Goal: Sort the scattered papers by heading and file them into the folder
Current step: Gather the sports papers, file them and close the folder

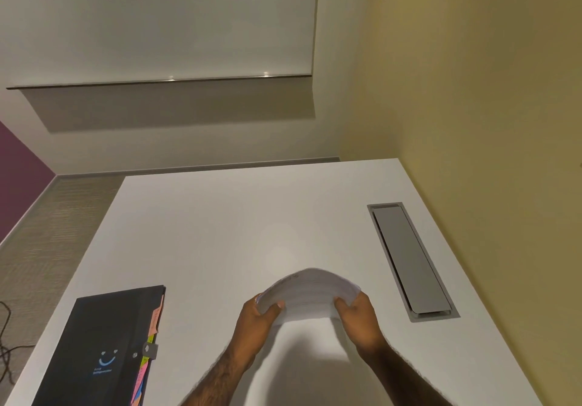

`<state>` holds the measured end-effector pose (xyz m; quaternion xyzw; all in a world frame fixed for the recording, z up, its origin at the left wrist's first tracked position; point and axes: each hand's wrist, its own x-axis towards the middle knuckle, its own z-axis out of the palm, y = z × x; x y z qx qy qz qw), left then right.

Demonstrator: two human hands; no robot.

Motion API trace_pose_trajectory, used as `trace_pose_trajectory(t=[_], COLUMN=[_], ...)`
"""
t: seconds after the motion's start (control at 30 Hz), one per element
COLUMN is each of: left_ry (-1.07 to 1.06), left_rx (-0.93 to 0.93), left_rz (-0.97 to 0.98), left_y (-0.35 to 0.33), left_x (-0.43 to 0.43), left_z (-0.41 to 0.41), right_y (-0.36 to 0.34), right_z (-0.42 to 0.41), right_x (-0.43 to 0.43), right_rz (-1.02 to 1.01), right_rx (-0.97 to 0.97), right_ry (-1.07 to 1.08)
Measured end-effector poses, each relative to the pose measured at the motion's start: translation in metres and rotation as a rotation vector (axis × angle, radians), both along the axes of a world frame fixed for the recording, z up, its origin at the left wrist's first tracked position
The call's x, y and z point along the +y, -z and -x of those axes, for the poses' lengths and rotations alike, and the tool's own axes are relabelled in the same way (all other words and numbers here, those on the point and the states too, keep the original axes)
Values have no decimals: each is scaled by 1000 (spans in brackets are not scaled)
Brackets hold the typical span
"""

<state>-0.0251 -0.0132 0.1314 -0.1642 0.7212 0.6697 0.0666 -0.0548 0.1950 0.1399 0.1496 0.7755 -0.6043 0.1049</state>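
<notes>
Lower middle of the frame: a stack of papers (310, 292), bowed upward, held above the white table (220, 232).
Left hand (256, 320): grips the stack's left end, thumb on top.
Right hand (357, 317): grips the right end, fingers curled around it.
Lower left: a black folder (104, 345), closed, flat on the table, coloured tabs along its right edge, well apart from the papers.
Right: a grey cable hatch (411, 260) set into the tabletop.

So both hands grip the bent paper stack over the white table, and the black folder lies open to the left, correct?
Not open: the head view shows the black folder lying closed, with coloured tabs sticking out along its edge. The rest stands: the left hand and right hand grip the bent paper stack over the white table.
</notes>
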Motion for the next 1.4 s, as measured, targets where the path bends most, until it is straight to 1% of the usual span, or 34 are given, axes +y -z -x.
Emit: trace_pose_trajectory(t=[0.17, 0.33, 0.43, 0.53, 0.57, 0.63, 0.7, 0.77, 0.8, 0.83, 0.9, 0.93, 1.1, 1.13, 1.17, 1.23, 1.4], left_ry=[-4, -66, -148, -279, -309, -341, -379, -470, -505, -522, -488, -468, -342, -288, -213, -60, 93], left_rx=[-17, -26, -44, -85, -100, -139, -228, -277, -294, -314, -352, -365, -297, -321, -387, -489, -524], left_rz=[83, 72, -21, -138, -139, -67, -4, -46, -13, 92, 373, 468, 783, 862, 921, 972, 1012], left_y=[2, -9, -19, -32, -32, -29, -22, -13, -9, -3, 17, 27, 78, 86, 93, 100, 123], left_x=[-9, -32, -49, -70, -80, -105, -135, -164, -179, -193, -223, -238, -291, -296, -299, -302, -307], left_z=[-8, -12, -15, -24, -28, -37, -49, -63, -72, -81, -99, -107, -125, -124, -122, -115, -103], right_y=[10, 16, 18, 10, 9, 10, 10, 9, 8, 6, 8, 9, 11, 10, 10, 10, 8], right_z=[-4, -5, -8, -18, -22, -28, -32, -36, -39, -41, -45, -48, -68, -73, -78, -88, -118], right_x=[3, -4, -19, -49, -59, -78, -96, -113, -121, -129, -141, -147, -177, -183, -187, -193, -215], right_rz=[-46, 25, 67, 111, 114, 109, 83, 66, 54, 37, 8, 3, -46, -44, -42, -52, -44], right_rx=[0, -24, -50, -75, -84, -91, -96, -104, -102, -93, -87, -86, -108, -119, -129, -137, -145], right_ry=[-43, -128, -173, -228, -240, -253, -264, -278, -284, -287, -257, -228, -112, -89, -64, -17, 62])
